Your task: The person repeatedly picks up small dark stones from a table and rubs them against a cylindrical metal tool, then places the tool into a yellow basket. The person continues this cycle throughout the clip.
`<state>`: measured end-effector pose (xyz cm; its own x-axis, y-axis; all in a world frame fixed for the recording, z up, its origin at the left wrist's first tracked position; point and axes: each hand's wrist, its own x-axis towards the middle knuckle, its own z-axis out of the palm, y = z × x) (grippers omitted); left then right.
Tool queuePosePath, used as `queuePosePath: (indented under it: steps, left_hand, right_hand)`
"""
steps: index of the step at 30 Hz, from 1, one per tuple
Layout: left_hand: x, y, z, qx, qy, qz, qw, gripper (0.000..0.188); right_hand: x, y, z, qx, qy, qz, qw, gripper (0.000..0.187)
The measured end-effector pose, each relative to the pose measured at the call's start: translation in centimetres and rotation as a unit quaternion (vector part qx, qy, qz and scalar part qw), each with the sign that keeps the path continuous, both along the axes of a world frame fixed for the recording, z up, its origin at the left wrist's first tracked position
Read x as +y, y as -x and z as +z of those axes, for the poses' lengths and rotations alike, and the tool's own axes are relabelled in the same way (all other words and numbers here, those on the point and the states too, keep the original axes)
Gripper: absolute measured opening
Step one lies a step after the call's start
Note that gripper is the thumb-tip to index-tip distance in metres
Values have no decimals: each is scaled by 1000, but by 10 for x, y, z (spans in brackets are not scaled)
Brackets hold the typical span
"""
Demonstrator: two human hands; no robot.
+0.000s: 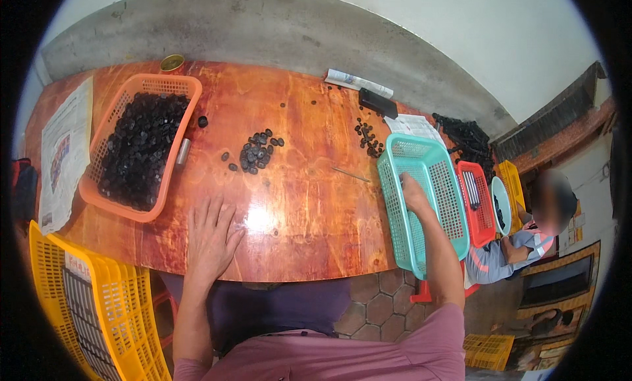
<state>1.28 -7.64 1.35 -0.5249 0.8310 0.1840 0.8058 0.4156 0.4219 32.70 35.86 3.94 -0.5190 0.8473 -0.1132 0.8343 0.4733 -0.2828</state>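
Observation:
My left hand (214, 239) lies flat near the front edge of the table, fingers stretched out and holding nothing. My right hand (415, 193) reaches into a teal plastic basket (387, 197), close to its left wall. Its fingers are mostly hidden, so any grip on something cannot be made out. The basket's near end juts past the table edge, and the bottom that shows looks bare. Between my hands and farther back, a loose cluster of small black round pieces (255, 154) sits on the wood. An orange basket (153, 213) full of similar black pieces stands at the left.
A thin stick (351, 174) and more black pieces (368, 141) lie left of the teal basket. Behind are a black box (378, 103) and papers. A red basket (484, 213) and a seated person (520, 243) are at right. Yellow crates (122, 302) stand at lower left.

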Motion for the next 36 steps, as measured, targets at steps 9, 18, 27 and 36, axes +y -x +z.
queuePosePath:
  steps: [9, 18, 27, 36]
  left_hand:
    - [-1, 1, 0, -3, -3, 0, 1000, 55]
    - [3, 0, -8, 33, -43, -8, 998, 54]
    - [-2, 2, 0, -83, -111, -25, 990, 49]
    - [42, -39, 12, -667, -324, -13, 671, 31]
  right_hand:
    - [-2, -3, 9, -54, -14, -37, 998, 46]
    - [-19, 1, 82, 268, 57, -90, 958, 42]
    - [-183, 87, 87, 516, 457, 61, 722, 47]
    - [-292, 167, -5, 472, 469, 108, 739, 40]
